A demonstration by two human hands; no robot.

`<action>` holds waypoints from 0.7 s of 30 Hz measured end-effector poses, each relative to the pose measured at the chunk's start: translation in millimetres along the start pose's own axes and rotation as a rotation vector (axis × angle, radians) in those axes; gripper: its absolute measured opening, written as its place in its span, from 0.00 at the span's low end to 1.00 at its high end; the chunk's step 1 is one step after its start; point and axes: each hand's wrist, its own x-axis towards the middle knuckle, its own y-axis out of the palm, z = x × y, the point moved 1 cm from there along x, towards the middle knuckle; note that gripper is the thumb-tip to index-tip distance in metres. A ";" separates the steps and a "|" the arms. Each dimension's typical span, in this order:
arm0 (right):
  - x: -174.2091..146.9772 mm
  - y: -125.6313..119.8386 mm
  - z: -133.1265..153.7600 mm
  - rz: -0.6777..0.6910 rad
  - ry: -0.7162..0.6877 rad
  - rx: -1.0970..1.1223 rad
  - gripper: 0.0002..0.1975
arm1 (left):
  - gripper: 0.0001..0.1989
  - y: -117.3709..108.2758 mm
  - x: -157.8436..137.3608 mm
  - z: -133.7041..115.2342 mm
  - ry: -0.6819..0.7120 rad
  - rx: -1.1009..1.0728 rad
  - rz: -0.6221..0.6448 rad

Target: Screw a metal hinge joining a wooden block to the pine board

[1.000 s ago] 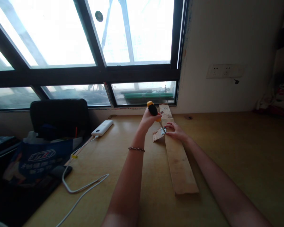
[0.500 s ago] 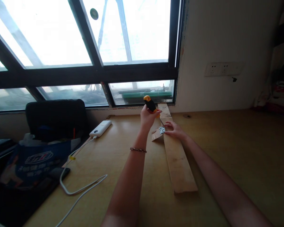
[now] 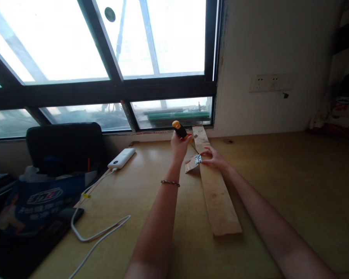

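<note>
My left hand [image 3: 178, 148] grips a screwdriver [image 3: 180, 131] with a black and yellow handle, its tip angled down toward a small metal hinge [image 3: 197, 158]. The hinge sits at the left edge of a long wooden plank [image 3: 216, 193] that lies on the desk and runs away from me toward the window. A small wooden piece [image 3: 190, 166] sits beside the plank under the hinge's other leaf. My right hand [image 3: 214, 158] rests on the plank, fingertips against the hinge.
The wooden desk [image 3: 279, 186] stretches right. A white power bank [image 3: 121, 158] with a white cable [image 3: 95, 228] lies at the left. A black chair [image 3: 64, 145] and a blue bag [image 3: 37, 203] stand beside the desk. A wall socket [image 3: 269, 83] is on the far wall.
My left hand lifted the screwdriver slightly off the hinge, then tilted its tip back down toward it. My right hand stayed on the plank by the hinge.
</note>
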 end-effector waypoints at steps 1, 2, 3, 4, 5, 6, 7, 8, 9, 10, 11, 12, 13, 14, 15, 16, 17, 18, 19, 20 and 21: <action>0.3 -0.1 -1.0 0.001 -0.002 0.004 0.36 | 0.16 0.5 -0.2 1.3 0.011 0.017 0.004; 0.7 0.0 -2.1 0.001 -0.002 0.008 0.36 | 0.16 0.7 -0.4 2.4 0.016 0.033 0.007; 1.1 0.0 -3.4 0.000 -0.002 0.012 0.36 | 0.15 0.7 -0.6 3.3 0.016 0.048 0.009; 1.5 0.2 -4.5 -0.002 -0.001 0.016 0.36 | 0.15 0.6 -0.7 4.0 0.013 0.059 0.010; 1.8 0.3 -5.5 -0.003 -0.001 0.020 0.36 | 0.15 0.5 -0.9 4.5 0.009 0.065 0.011; 2.0 0.5 -6.3 -0.003 -0.002 0.023 0.36 | 0.15 0.4 -1.0 4.9 0.005 0.069 0.013; 2.2 0.5 -6.9 -0.004 -0.004 0.025 0.36 | 0.15 0.3 -1.1 5.0 0.003 0.070 0.013; 2.2 0.6 -7.1 -0.004 -0.006 0.025 0.36 | 0.16 0.3 -1.2 5.1 0.001 0.071 0.011; 2.1 0.5 -7.0 -0.004 -0.008 0.024 0.36 | 0.16 0.4 -1.3 5.0 0.000 0.072 0.010; 1.9 0.4 -6.6 -0.003 -0.008 0.022 0.36 | 0.16 0.5 -1.3 4.9 0.001 0.072 0.009; 1.7 0.2 -6.1 -0.002 -0.008 0.019 0.36 | 0.16 0.6 -1.4 4.7 0.002 0.072 0.009; 1.4 0.0 -5.4 0.000 -0.009 0.017 0.36 | 0.16 0.7 -1.4 4.5 0.004 0.069 0.011; 1.2 -0.2 -4.7 0.002 -0.011 0.014 0.36 | 0.16 0.7 -1.3 4.3 0.007 0.066 0.011; 1.0 -0.4 -4.0 0.004 -0.012 0.011 0.36 | 0.16 0.8 -1.3 4.1 0.010 0.064 0.010; 0.8 -0.6 -3.4 0.004 -0.011 0.008 0.35 | 0.16 0.8 -1.3 3.9 0.013 0.064 0.008; 0.7 -0.7 -3.0 0.005 -0.009 0.006 0.35 | 0.16 0.9 -1.3 3.7 0.013 0.065 0.010; 0.6 -0.8 -2.7 0.006 -0.007 0.004 0.35 | 0.16 1.1 -1.3 3.5 0.012 0.067 0.013; 0.6 -0.8 -2.6 0.004 -0.006 0.003 0.35 | 0.16 1.4 -1.5 3.3 0.010 0.070 0.020; 0.6 -0.9 -2.6 0.003 -0.006 0.003 0.35 | 0.16 1.8 -1.7 3.0 0.009 0.074 0.027; 0.7 -0.9 -2.7 0.002 -0.008 0.001 0.35 | 0.16 2.3 -1.9 2.6 0.009 0.080 0.034; 0.8 -0.9 -2.8 0.003 -0.011 0.000 0.35 | 0.16 2.9 -2.3 2.0 0.009 0.086 0.038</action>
